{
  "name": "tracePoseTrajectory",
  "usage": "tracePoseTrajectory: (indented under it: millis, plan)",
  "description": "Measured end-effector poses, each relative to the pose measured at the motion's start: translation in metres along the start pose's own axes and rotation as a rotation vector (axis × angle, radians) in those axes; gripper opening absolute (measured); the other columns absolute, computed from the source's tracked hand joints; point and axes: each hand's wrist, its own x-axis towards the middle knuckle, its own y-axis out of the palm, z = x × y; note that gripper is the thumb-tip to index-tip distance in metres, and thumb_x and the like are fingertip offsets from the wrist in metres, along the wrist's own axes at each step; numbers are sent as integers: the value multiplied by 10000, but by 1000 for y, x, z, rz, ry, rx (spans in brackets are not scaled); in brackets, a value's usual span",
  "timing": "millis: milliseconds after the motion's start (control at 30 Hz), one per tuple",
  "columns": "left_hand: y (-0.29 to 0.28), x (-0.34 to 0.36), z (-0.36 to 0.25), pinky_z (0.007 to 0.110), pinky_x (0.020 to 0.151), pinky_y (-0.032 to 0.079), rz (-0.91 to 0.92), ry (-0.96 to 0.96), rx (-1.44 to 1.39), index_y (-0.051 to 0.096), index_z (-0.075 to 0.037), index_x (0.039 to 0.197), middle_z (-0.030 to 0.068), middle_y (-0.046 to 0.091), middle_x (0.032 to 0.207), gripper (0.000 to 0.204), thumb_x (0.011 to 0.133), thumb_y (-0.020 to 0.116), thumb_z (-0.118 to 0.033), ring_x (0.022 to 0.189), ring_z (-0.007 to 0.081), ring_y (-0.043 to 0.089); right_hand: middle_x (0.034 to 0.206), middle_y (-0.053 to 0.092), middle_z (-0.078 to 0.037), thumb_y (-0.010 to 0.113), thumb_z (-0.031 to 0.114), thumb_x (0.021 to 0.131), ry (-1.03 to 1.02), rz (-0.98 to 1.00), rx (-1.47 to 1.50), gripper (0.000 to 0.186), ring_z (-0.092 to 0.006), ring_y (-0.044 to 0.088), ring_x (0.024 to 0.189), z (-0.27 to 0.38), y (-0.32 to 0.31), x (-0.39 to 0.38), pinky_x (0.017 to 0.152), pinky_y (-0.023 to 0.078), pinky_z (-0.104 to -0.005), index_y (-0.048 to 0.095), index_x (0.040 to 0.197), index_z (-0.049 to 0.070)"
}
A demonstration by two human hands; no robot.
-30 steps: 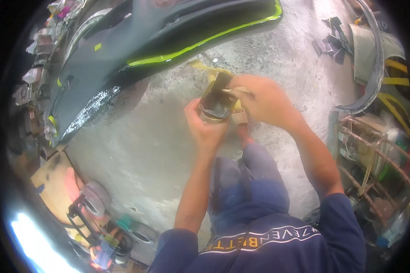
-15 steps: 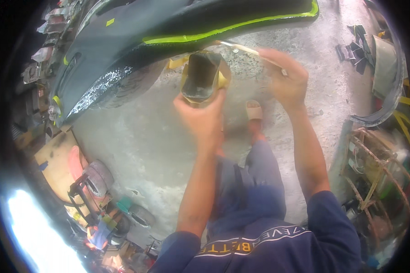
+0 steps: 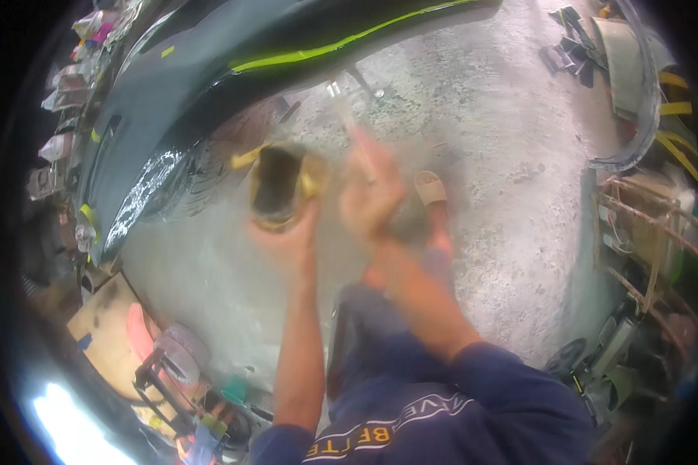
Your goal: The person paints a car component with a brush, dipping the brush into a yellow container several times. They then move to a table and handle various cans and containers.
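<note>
My left hand (image 3: 285, 239) grips an open-topped container (image 3: 313, 180) with yellowish outer sides and a dark inside; a yellow flap sticks out at its upper left. Close by on the right, my right hand (image 3: 374, 190) is closed around the light handle of a paintbrush (image 3: 346, 115), smeared by motion. The brush tip points up and away, apart from the container. Beyond both hands stretches a large dark, curved panel (image 3: 209, 58), glossy wet in its lower left part. A yellow-green strip (image 3: 302, 54) runs along its near edge.
Below lies rough concrete floor (image 3: 504, 232), where one sandal (image 3: 430, 188) shows. A curved grey trim piece (image 3: 645, 116) and dark scraps (image 3: 578, 50) lie at right, above a rusty metal frame (image 3: 647, 232). Boards (image 3: 105, 318) and a tyre (image 3: 182, 353) crowd the lower left.
My right hand with the paintbrush has swung left and nearer, away from the panel's edge. The container in my left hand has shifted left and down, and the whole view has shifted.
</note>
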Motion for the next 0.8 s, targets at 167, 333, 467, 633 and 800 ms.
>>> tracePoseTrajectory:
  millis: [167,333,467,633,800]
  plan:
    - [-56,14,28,340,952,499,-2,-22,-11,455,50,1314,134,568,1217,790,716,932,-148,1099,219,593,1099,744,-177,665,-23,903,74,104,87,291,-321,734,957,19,15,-39,809,573,-360,730,1182,31]
    - [-86,7,46,294,922,515,0,14,26,441,14,1291,94,553,1213,707,756,899,-40,1081,167,595,957,743,-95,681,-7,935,222,184,199,226,-185,675,791,-26,-19,20,719,558,-317,743,1145,51]
    - [-91,-5,47,297,933,510,3,20,58,443,0,1291,91,547,1221,693,762,890,-31,1094,168,585,856,688,-7,672,40,971,243,68,249,208,-78,582,701,-65,-61,97,637,499,-240,730,1170,49]
    - [-92,-18,36,361,1040,421,28,-109,-41,476,25,1329,117,529,1275,782,695,920,-85,1176,215,542,860,682,-35,624,73,1012,305,-121,136,233,-80,591,670,-98,-85,166,605,479,-229,694,1226,13]
    - [-90,-18,27,323,973,507,44,-22,79,452,-15,1292,90,543,1235,685,763,887,-17,1121,184,582,884,694,-57,606,58,1013,288,-272,66,254,-93,608,672,-99,-78,172,589,482,-240,678,1247,-13]
